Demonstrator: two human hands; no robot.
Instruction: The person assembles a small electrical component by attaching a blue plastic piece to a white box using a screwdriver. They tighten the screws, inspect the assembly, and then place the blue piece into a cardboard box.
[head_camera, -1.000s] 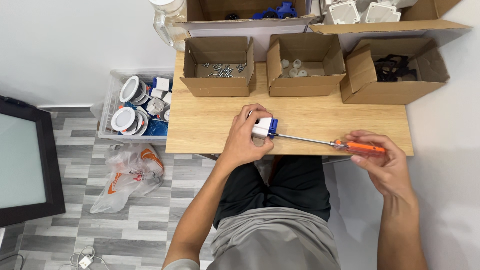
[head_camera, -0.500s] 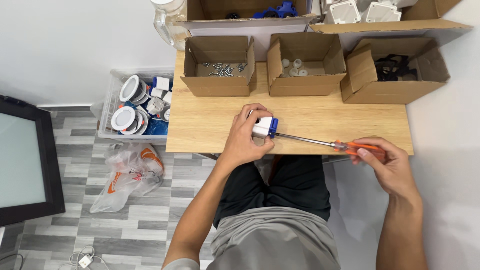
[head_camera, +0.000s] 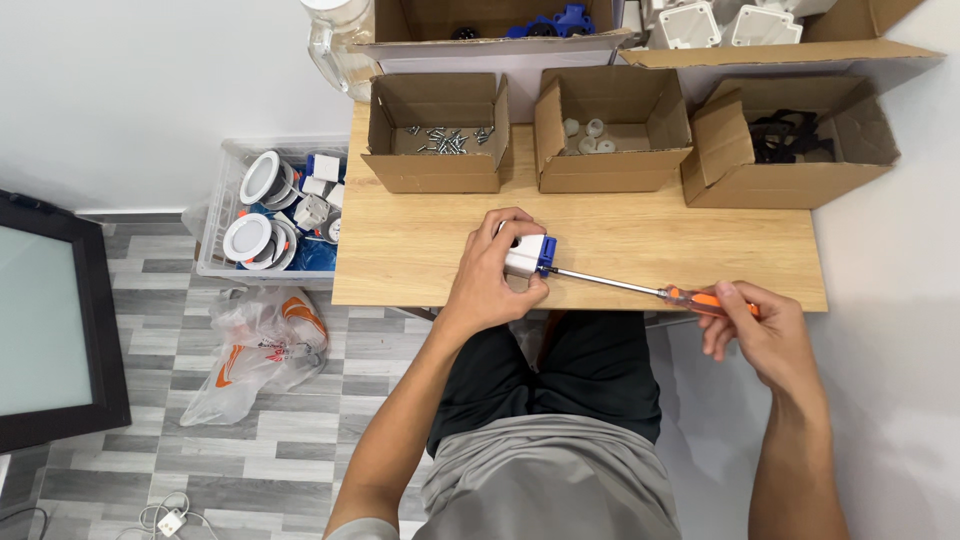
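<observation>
My left hand (head_camera: 490, 275) grips a small white box-shaped part with a blue end (head_camera: 532, 256) and holds it against the wooden table (head_camera: 620, 240) near its front edge. A long screwdriver with an orange handle (head_camera: 690, 298) lies almost level, its metal tip at the blue end of the part. My right hand (head_camera: 762, 330) is closed around that handle, out past the table's front right edge.
Three open cardboard boxes stand along the back of the table: one with screws (head_camera: 436, 135), one with small white parts (head_camera: 610, 130), one with black parts (head_camera: 795, 135). A clear bin of white and blue fittings (head_camera: 275, 210) and a plastic bag (head_camera: 265, 345) sit on the floor to the left.
My right hand has shifted on the screwdriver handle, its fingers turning around it. The left hand and the white part stay in place.
</observation>
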